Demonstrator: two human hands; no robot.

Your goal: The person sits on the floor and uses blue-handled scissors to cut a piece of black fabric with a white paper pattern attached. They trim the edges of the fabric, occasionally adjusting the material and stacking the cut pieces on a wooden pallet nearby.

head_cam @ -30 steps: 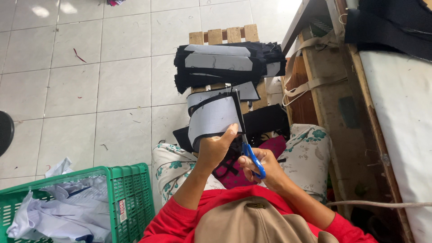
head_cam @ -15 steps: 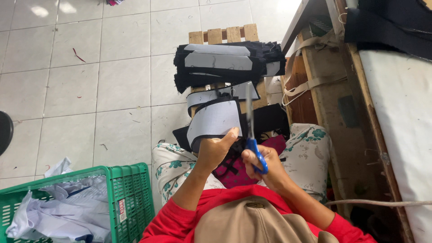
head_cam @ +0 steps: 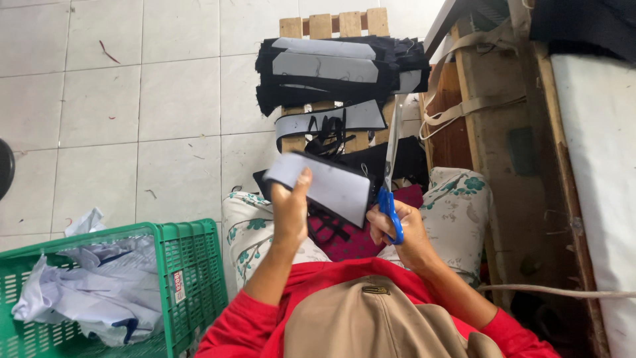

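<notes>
- Grey fabric panel [head_cam: 324, 185] with black backing, flat, tilted, held up at centre frame.
- Blue-handled scissors [head_cam: 391, 179], blades upright, just right of the panel.

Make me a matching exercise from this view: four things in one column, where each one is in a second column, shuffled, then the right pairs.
Things
1. grey fabric piece with black backing
2. blue-handled scissors
3. crumpled pale cloth
4. stack of black and grey fabric pieces

Places
A. inside the green plastic crate
B. in the right hand, blades pointing up
C. on the wooden slatted stool
D. pinched by the left hand, thumb on its grey face

Pairs: 1-D, 2-B, 3-A, 4-C
</notes>
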